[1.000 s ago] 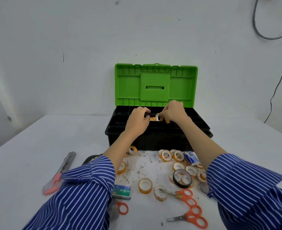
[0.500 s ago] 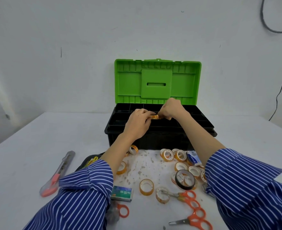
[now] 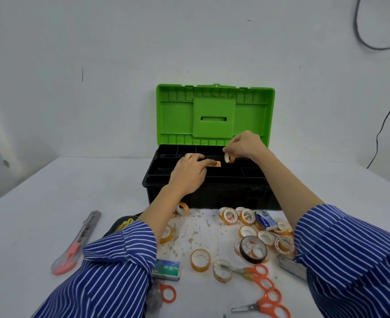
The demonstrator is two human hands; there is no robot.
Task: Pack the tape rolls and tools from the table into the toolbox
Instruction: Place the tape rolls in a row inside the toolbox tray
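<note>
A black toolbox (image 3: 212, 191) with an upright green lid (image 3: 214, 113) stands open at the table's middle. Over its tray, my right hand (image 3: 246, 145) pinches a small clear tape roll (image 3: 229, 157). My left hand (image 3: 189, 173) rests lower and to the left, its fingertips on another orange-tinted tape roll (image 3: 214, 163) lying in the tray. Several more tape rolls (image 3: 200, 260) lie on the table in front of the box, with a black tape roll (image 3: 254, 249), orange scissors (image 3: 253, 271) and a utility knife (image 3: 79, 242).
A staple box (image 3: 167, 269) and a blue box (image 3: 265, 220) lie among the rolls. A second pair of orange scissors (image 3: 269, 304) sits at the front edge, a metal tool (image 3: 290, 267) by my right sleeve. Wall behind, cables at right.
My hands, close together over the tray before, have come apart. The right hand rose to the right with one tape roll; the left stays low on another roll.
</note>
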